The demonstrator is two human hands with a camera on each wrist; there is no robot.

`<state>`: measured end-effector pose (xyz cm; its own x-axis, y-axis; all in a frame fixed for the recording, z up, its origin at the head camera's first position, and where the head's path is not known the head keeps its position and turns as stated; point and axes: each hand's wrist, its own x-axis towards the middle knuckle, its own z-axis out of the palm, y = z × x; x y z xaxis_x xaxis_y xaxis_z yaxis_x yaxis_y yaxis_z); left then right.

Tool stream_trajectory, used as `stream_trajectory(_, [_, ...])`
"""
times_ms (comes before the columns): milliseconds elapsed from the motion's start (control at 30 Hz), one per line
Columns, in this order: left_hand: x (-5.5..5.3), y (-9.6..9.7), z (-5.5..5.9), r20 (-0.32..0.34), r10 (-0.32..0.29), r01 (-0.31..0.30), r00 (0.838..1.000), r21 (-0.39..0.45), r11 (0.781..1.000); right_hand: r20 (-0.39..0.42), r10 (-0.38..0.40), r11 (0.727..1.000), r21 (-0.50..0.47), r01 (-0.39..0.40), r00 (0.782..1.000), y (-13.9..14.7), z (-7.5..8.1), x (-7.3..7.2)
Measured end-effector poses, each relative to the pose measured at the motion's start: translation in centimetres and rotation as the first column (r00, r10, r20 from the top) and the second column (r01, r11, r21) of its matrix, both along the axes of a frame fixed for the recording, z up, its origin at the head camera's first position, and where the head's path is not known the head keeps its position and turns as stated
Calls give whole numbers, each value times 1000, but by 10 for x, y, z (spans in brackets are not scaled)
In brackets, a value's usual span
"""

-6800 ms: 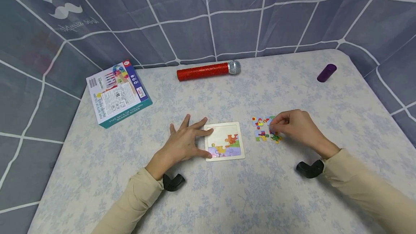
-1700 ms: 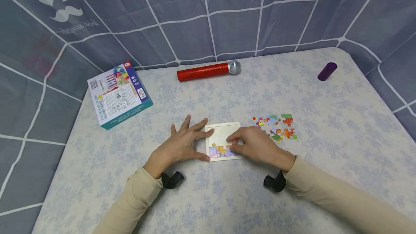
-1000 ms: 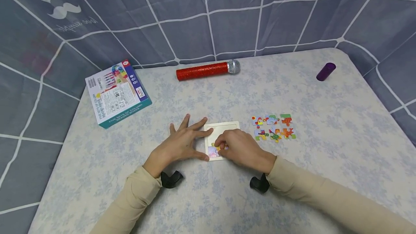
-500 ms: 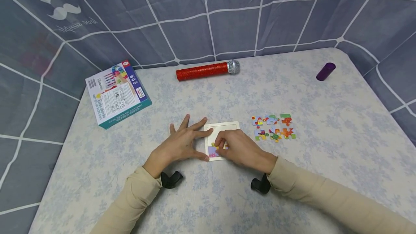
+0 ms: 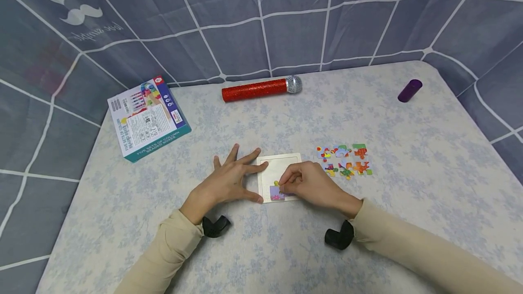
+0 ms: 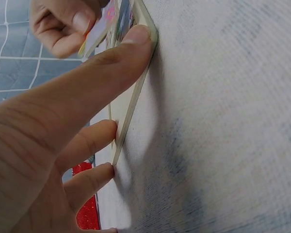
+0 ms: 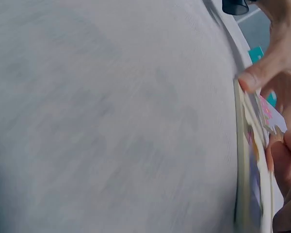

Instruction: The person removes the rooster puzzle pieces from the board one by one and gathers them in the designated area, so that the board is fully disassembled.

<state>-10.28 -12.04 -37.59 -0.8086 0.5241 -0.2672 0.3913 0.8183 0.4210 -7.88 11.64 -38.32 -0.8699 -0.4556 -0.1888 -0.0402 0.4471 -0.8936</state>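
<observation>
My left hand point(image 5: 229, 179) lies along the left side of a square, pale wooden puzzle tray point(image 5: 274, 167), fingers spread. In the left wrist view its thumb presses on a tray corner while other fingertips touch the edge. With thumb and index finger, my right hand point(image 5: 314, 184) pinches a lilac puzzle piece point(image 5: 276, 193) with pink flowers and a yellow knob. The piece is held tilted over the tray's lower left part, as the left wrist view shows. Other puzzle pieces point(image 7: 255, 184) lie in the tray, mostly hidden from the head view by my right hand.
Right of the tray lie several loose puzzle pieces point(image 5: 343, 151) in two rows. A boxed toy set point(image 5: 149, 119) stands at the back left. Behind the tray is a red glitter microphone point(image 5: 255, 90); a purple cylinder point(image 5: 410, 90) lies at the back right.
My right hand has gone from the loose pieces to the tray. In the last half second it has lifted the lilac piece out of the lower left corner, shifting slightly right. Left hand stays.
</observation>
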Motion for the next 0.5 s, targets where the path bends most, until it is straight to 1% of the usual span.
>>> stream_trajectory(200, [1,1,0,2,10,-10,1000,6,1000,37,-69,997,43,68,997,30,0,7])
stream_trajectory(400, [1,1,0,7,12,-13,1000,13,1000,34,-136,986,100,132,990,58,2,15])
stream_trajectory(500, [1,1,0,5,11,-11,1000,12,1000,27,-150,983,115,146,988,70,0,19])
